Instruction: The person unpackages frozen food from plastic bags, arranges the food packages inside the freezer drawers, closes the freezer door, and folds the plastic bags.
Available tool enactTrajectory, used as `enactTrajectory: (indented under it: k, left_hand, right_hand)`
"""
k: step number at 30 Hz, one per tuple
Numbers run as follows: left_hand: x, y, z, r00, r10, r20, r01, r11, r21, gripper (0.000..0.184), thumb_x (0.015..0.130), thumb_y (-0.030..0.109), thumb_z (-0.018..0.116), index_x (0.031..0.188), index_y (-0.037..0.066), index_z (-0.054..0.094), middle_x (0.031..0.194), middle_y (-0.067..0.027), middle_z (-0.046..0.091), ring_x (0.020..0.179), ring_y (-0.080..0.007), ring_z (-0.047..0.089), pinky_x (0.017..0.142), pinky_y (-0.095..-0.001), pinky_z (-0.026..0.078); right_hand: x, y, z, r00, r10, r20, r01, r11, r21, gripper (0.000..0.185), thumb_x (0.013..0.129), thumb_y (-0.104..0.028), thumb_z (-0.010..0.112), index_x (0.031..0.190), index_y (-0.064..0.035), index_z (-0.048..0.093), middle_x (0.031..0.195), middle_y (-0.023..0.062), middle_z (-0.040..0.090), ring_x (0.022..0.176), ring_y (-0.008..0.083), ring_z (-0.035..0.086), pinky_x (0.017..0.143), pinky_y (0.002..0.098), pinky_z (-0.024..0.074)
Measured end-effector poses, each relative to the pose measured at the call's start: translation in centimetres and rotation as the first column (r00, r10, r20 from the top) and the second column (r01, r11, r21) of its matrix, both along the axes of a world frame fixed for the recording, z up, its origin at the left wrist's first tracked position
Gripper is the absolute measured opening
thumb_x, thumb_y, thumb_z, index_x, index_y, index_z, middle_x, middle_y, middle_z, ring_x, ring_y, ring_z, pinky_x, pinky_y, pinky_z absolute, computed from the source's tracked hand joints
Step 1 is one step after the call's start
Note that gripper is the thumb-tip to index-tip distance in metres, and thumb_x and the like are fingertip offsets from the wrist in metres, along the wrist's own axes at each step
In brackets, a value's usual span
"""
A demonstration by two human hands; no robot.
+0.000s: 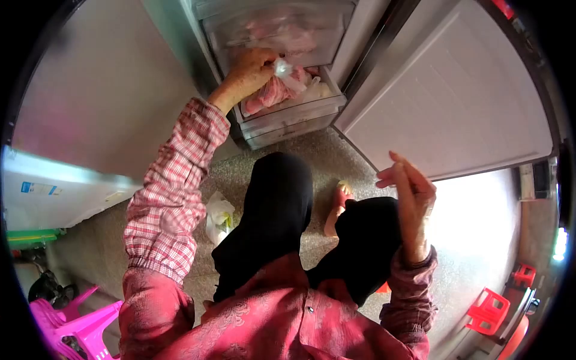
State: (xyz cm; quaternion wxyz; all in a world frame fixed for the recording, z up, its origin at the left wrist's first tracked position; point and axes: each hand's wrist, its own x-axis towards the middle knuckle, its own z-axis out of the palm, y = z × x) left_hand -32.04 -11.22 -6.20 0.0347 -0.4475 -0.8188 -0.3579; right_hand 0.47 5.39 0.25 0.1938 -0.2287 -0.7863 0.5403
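My left hand (249, 71) reaches into a pulled-out freezer drawer (294, 113), its fingers closed on the gathered top of a clear plastic bag of meat (275, 95). Pinkish-red meat shows through the bag, which is tilted at the drawer's left side. Other pale bagged food (321, 90) lies at the drawer's right. Directly above is a closed clear-fronted drawer (279, 36) with more pink contents behind its front. My right hand (413, 195) hangs in the air over my right knee, below the open freezer door (450, 102); its fingers are stretched out and hold nothing.
A white plastic bag (219, 217) with something yellow-green sits on the floor (258, 141) beside my left leg. A pink plastic stool (81, 324) stands at lower left, a red plastic chair (489, 311) at lower right. A white appliance (66, 186) is at left.
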Motion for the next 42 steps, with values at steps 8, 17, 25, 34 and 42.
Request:
enactTrajectory:
  k: [8, 17, 25, 34, 42]
  left_hand:
    - [-1.7, 3.1, -8.1, 0.991, 0.135, -0.004, -0.131, 0.965, 0.227, 0.014, 0.075, 0.008, 0.054, 0.077, -0.002, 0.063, 0.074, -0.0231, 0.059, 0.068, -0.0379, 0.058, 0.061, -0.0419, 0.045]
    - [0.1, 2.5, -9.0, 0.989, 0.04, 0.14, -0.044, 0.999, 0.026, 0.021, 0.078, 0.01, 0.054, 0.096, 0.004, 0.063, 0.082, -0.0157, 0.058, 0.08, -0.0348, 0.056, 0.071, -0.0405, 0.046]
    - [1.6, 1.9, -7.2, 0.997, 0.051, -0.053, -0.061, 0.978, -0.199, 0.039, 0.078, 0.02, 0.062, 0.115, 0.008, 0.055, 0.105, -0.011, 0.055, 0.098, -0.0274, 0.052, 0.083, -0.0379, 0.044]
    - [0.7, 4.6, -9.1, 0.886, -0.109, -0.45, -0.062, 0.935, -0.349, 0.043, 0.078, 0.015, 0.058, 0.12, 0.009, 0.05, 0.103, -0.0099, 0.048, 0.093, -0.0292, 0.051, 0.076, -0.039, 0.045]
    - [-0.6, 2.4, -7.0, 0.91, -0.353, -0.217, 0.205, 0.838, -0.505, 0.044, 0.081, 0.01, 0.054, 0.125, 0.012, 0.048, 0.105, -0.0091, 0.049, 0.091, -0.0281, 0.05, 0.078, -0.0374, 0.044]
  right_hand:
    - [0.9, 0.4, -0.4, 0.987, 0.016, 0.159, -0.029, 0.996, 0.083, 0.024, 0.089, -0.007, 0.054, 0.11, 0.0019, 0.062, 0.077, 0.0107, 0.067, 0.071, 0.0148, 0.065, 0.068, 0.0245, 0.0501]
    - [0.4, 0.1, -0.2, 0.982, 0.047, 0.182, -0.081, 0.98, 0.185, 0.025, 0.087, -0.006, 0.057, 0.11, 0.0004, 0.062, 0.082, 0.0162, 0.067, 0.072, 0.0175, 0.067, 0.064, 0.0267, 0.0512]
    - [-0.2, -0.5, -0.1, 0.976, 0.085, 0.2, -0.126, 0.971, 0.203, 0.025, 0.086, -0.006, 0.058, 0.11, 0.0, 0.062, 0.084, 0.0171, 0.067, 0.072, 0.0183, 0.067, 0.064, 0.0273, 0.0512]
    - [-0.1, -0.3, -0.1, 0.975, 0.077, 0.209, -0.115, 0.978, 0.176, 0.025, 0.087, -0.006, 0.057, 0.11, -0.0005, 0.062, 0.084, 0.0171, 0.067, 0.072, 0.0177, 0.067, 0.064, 0.0271, 0.0512]
    - [0.6, 0.4, -0.5, 0.978, 0.037, 0.207, -0.074, 0.982, 0.174, 0.025, 0.086, -0.005, 0.057, 0.11, -0.0007, 0.062, 0.085, 0.0172, 0.067, 0.072, 0.0201, 0.067, 0.064, 0.0274, 0.051]
